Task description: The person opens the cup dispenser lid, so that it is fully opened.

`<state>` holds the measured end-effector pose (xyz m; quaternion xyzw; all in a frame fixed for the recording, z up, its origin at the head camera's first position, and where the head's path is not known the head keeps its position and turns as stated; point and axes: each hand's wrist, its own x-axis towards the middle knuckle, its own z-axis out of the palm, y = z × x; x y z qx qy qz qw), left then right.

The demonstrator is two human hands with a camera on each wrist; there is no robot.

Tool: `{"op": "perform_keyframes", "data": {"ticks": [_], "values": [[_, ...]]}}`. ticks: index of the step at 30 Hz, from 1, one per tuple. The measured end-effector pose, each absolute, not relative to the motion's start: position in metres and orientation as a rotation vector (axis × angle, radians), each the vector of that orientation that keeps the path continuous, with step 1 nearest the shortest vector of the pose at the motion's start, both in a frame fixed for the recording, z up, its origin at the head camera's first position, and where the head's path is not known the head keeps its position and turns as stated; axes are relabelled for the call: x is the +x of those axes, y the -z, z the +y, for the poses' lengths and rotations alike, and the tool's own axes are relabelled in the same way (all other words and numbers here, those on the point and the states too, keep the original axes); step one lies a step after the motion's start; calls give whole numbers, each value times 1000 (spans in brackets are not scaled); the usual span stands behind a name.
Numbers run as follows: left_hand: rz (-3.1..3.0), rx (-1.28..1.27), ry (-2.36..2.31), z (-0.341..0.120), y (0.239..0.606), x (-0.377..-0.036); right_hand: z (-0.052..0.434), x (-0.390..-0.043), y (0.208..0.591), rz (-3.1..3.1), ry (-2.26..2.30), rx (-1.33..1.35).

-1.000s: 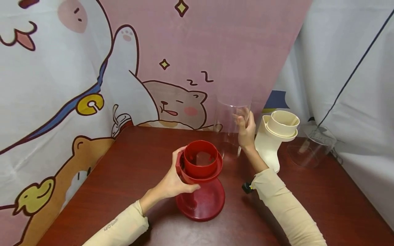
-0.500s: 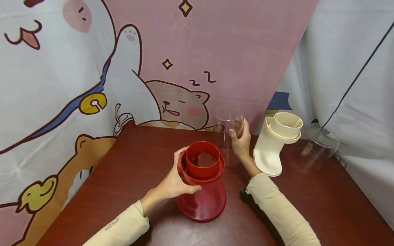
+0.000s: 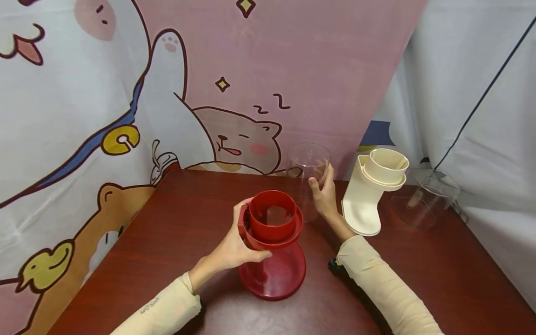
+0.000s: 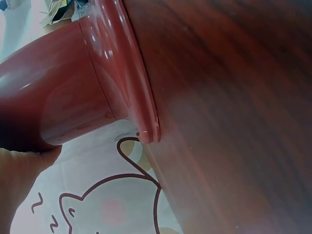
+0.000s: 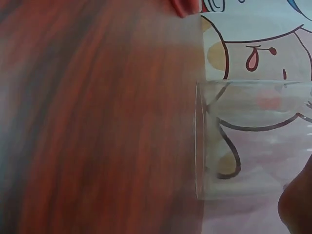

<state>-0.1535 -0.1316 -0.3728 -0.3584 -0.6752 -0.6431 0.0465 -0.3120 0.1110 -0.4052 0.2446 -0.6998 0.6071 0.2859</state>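
In the head view my left hand grips a red stand with a round cup-like top and a wide round foot on the table. The left wrist view shows the stand's smooth column and flared foot, with part of the hand at the column. My right hand holds a clear plastic cylinder upright, behind and right of the red stand and apart from it. The right wrist view shows the cylinder's wall close up. I cannot tell whether its lower end touches the table.
A cream stand of similar shape stands right of my right hand. Beyond it, a second clear cylinder is on the table near the right edge. A printed cartoon cloth hangs behind the dark red wooden table.
My right hand has come lower and a little left with the clear cylinder, closer to the red stand. The left hand keeps its grip on the red stand in the same place.
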Motion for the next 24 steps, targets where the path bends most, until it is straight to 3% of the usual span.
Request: {"op": "perform_keyframes", "data": {"ticks": [8,14,24], "values": [[-2092,-1052,2001,-134,374,-152,107,-277,388,-1623,-1537,571],[-2229,-963,1994,-142,368,-151,80,-242,371,-1578,-1475,821],[-2118,-433,1829,-121,362,-93,54,-228,384,-1613,-2252,1174]]}}
